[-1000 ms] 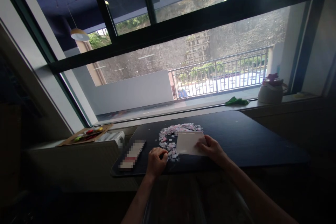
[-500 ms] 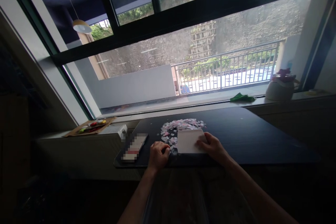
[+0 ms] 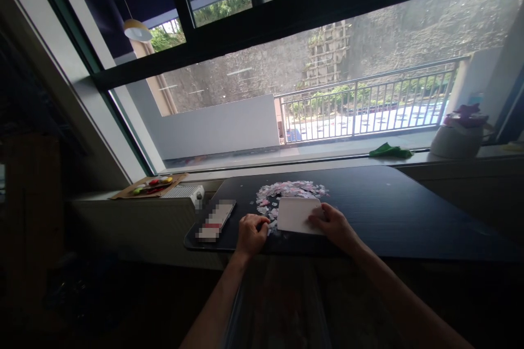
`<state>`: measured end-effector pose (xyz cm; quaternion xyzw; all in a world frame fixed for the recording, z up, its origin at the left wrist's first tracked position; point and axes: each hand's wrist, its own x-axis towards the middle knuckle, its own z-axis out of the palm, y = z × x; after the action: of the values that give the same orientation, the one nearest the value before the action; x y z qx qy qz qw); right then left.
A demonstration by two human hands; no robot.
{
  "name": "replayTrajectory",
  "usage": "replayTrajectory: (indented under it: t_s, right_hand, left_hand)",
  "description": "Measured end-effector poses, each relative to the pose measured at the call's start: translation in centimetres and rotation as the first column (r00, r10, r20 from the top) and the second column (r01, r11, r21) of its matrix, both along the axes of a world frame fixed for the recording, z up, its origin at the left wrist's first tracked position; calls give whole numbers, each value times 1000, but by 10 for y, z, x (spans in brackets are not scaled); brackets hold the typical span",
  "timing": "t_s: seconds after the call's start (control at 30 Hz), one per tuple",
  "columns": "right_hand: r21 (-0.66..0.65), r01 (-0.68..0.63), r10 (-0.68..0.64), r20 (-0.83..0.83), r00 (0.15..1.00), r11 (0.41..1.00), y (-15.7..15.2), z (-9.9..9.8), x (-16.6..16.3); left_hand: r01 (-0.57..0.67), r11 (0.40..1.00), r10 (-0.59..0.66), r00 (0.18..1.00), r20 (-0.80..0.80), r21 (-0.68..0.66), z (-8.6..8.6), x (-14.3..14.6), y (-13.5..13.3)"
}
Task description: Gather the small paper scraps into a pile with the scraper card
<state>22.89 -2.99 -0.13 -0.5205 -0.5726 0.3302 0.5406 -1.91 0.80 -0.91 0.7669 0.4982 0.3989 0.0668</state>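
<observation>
A white card [image 3: 298, 215] lies on the dark table [image 3: 388, 212] near its front edge. My right hand [image 3: 333, 224] rests on the card's right side with the fingers pressing on it. A heap of small pink and white paper bits [image 3: 289, 192] spreads behind and to the left of the card. My left hand [image 3: 251, 234] is closed in a loose fist at the left fringe of the bits; what it pinches, if anything, is too small to make out.
A blurred flat object [image 3: 215, 220] lies on the table's left end. A white box [image 3: 183, 192] and a board with coloured items [image 3: 150, 185] sit on the left ledge. A green cloth [image 3: 389, 150] and a white pot [image 3: 456, 139] stand on the windowsill.
The view has shifted, so everything sits a little to the right and higher. Both hands keep their places beside the card and paper bits.
</observation>
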Motion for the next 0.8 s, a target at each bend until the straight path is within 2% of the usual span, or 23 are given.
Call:
replayTrajectory:
  t_s: [0.4, 0.63, 0.8]
  right_hand:
    - [-34, -81, 80, -35, 996, 996, -9, 9, -7]
    - [-43, 9, -11, -43, 999, 999, -10, 3, 1]
    - [-74, -6, 4, -22, 1000, 997, -14, 4, 3]
  left_hand:
    - [24, 999, -24, 999, 28, -22, 1, -1, -1]
    - [26, 999, -24, 998, 59, -33, 1, 0, -1]
    - [54, 997, -49, 993, 103, -52, 3, 0, -5]
